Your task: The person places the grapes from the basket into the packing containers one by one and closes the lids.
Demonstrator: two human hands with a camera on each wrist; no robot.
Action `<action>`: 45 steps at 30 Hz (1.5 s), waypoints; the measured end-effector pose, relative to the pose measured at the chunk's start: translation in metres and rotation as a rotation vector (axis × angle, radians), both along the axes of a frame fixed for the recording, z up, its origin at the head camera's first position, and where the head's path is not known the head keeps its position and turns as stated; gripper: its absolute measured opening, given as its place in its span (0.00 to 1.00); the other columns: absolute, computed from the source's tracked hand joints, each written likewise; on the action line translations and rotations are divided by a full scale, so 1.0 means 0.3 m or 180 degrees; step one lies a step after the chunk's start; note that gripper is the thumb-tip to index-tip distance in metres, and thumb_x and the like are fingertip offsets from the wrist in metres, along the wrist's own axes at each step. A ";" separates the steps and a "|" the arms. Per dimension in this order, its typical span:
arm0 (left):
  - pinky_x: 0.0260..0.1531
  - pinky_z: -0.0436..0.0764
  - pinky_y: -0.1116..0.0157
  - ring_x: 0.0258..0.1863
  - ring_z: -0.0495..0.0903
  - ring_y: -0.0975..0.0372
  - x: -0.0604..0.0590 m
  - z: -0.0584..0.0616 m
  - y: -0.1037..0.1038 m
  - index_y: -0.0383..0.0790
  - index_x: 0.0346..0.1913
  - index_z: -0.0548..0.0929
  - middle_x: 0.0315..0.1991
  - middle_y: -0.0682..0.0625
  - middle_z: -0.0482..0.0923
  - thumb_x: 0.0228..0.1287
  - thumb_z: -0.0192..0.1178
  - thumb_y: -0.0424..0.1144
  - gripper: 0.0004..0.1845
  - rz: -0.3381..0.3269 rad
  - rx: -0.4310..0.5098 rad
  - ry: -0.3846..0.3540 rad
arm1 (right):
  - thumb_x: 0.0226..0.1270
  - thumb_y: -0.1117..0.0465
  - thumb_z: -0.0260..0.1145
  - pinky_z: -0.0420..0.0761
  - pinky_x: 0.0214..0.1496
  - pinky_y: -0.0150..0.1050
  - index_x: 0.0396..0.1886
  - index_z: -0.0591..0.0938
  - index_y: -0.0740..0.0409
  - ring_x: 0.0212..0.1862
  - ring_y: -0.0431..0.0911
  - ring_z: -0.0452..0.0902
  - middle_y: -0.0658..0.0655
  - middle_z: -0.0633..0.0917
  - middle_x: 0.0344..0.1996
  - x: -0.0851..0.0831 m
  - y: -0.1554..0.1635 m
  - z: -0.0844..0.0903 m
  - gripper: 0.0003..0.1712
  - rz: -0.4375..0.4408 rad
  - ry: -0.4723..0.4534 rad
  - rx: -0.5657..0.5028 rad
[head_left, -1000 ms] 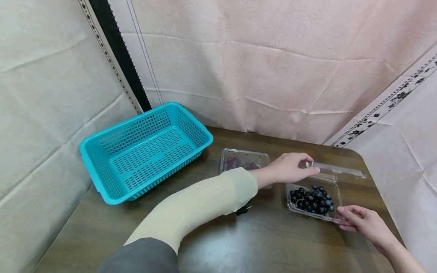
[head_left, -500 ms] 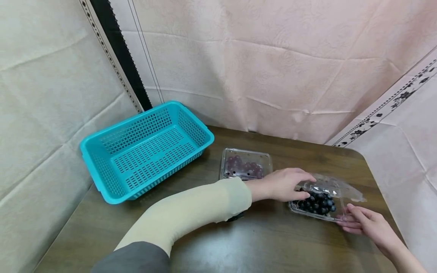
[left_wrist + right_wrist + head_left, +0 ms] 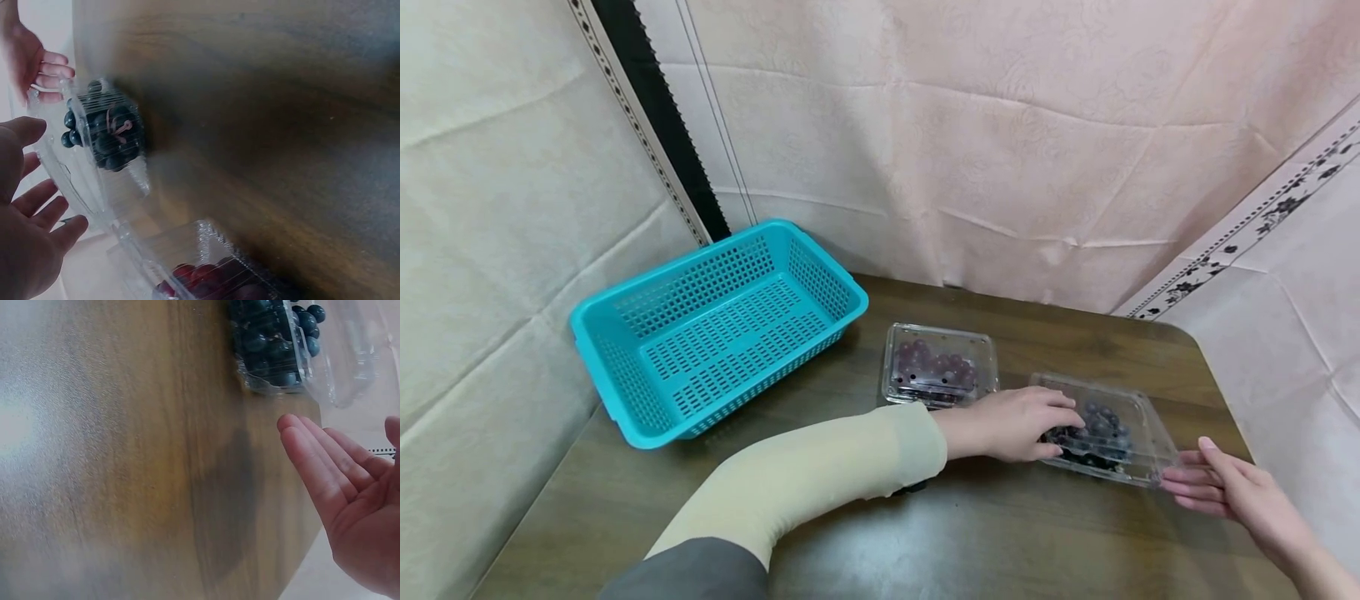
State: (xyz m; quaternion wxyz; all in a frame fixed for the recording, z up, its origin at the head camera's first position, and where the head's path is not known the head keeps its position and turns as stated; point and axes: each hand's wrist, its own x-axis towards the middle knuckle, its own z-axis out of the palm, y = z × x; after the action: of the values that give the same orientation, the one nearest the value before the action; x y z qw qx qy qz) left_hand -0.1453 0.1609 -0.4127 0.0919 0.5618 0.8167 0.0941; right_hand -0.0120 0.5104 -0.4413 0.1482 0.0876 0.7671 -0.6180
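A clear plastic clamshell box (image 3: 1138, 479) at the table's right holds dark grapes (image 3: 1105, 433). Its lid (image 3: 1131, 404) lies over the grapes, and in the right wrist view the lid (image 3: 350, 356) stands somewhat raised from the base. My left hand (image 3: 1018, 423) rests on the box's left side, fingers spread and loosely bent over the lid. Beside the right end is my right hand (image 3: 1243, 492), its fingers straight, fingertips close to the corner; the right wrist view shows a gap there. Left of this box sits a second clamshell box (image 3: 981, 350) with red grapes (image 3: 936, 364), lid down.
A turquoise perforated basket (image 3: 850, 287) stands at the back left of the wooden table (image 3: 970, 533). Pale cloth (image 3: 985, 150) hangs behind and at both sides. The left forearm's cream sleeve (image 3: 812, 467) crosses over the table's middle.
The lid has swung down from upright over the dark grapes. My left hand has come down and toward me with it. The right hand has drawn off the box's corner, fingers straightened.
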 end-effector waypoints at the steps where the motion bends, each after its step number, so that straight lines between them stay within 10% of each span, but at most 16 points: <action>1: 0.76 0.65 0.70 0.81 0.60 0.67 0.001 -0.006 0.000 0.60 0.80 0.71 0.82 0.58 0.64 0.82 0.57 0.55 0.28 -0.0019 -0.0016 0.0050 | 0.93 0.54 0.38 0.91 0.46 0.48 0.54 0.83 0.57 0.47 0.48 0.92 0.58 0.94 0.44 0.000 0.001 0.005 0.26 0.0022 -0.0005 0.0018; 4: 0.76 0.63 0.70 0.81 0.60 0.66 0.006 -0.021 -0.001 0.61 0.80 0.71 0.82 0.58 0.64 0.83 0.56 0.55 0.28 -0.0075 -0.0061 0.0181 | 0.93 0.52 0.39 0.91 0.47 0.47 0.54 0.85 0.54 0.48 0.47 0.92 0.57 0.94 0.44 0.001 -0.002 0.019 0.26 0.0057 -0.0084 0.0232; 10: 0.79 0.59 0.69 0.83 0.57 0.64 0.011 -0.038 -0.003 0.61 0.79 0.72 0.83 0.58 0.62 0.83 0.55 0.55 0.27 -0.0101 -0.0177 0.0306 | 0.92 0.50 0.43 0.91 0.48 0.48 0.64 0.74 0.83 0.48 0.49 0.92 0.61 0.93 0.46 0.007 -0.031 0.031 0.35 0.0141 -0.0280 0.0699; 17: 0.80 0.57 0.69 0.84 0.56 0.63 0.019 -0.039 -0.003 0.61 0.80 0.71 0.83 0.57 0.61 0.84 0.54 0.56 0.27 -0.0106 -0.0238 0.0419 | 0.92 0.54 0.44 0.90 0.49 0.46 0.58 0.80 0.74 0.48 0.47 0.92 0.61 0.93 0.45 0.007 -0.043 0.010 0.27 0.0289 -0.0411 0.0511; 34: 0.79 0.58 0.69 0.83 0.56 0.64 0.017 -0.046 -0.002 0.60 0.79 0.72 0.83 0.56 0.63 0.83 0.54 0.55 0.27 -0.0127 -0.0250 0.0467 | 0.93 0.60 0.37 0.87 0.58 0.45 0.59 0.87 0.49 0.57 0.45 0.89 0.58 0.91 0.54 0.024 -0.031 -0.064 0.28 0.0698 -0.0550 -0.0759; 45: 0.79 0.60 0.69 0.83 0.57 0.64 0.019 -0.046 -0.006 0.59 0.79 0.72 0.83 0.56 0.62 0.83 0.55 0.55 0.27 -0.0092 -0.0184 0.0325 | 0.91 0.65 0.28 0.86 0.62 0.45 0.60 0.86 0.56 0.59 0.50 0.88 0.62 0.90 0.56 0.010 -0.040 -0.079 0.35 0.0877 -0.0541 -0.1552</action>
State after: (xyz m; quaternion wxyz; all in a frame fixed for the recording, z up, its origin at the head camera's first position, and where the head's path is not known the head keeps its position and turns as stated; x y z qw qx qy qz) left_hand -0.1395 0.1590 -0.4265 0.0677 0.5747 0.8146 0.0403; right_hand -0.0090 0.4984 -0.4650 0.3112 -0.0041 0.5854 -0.7486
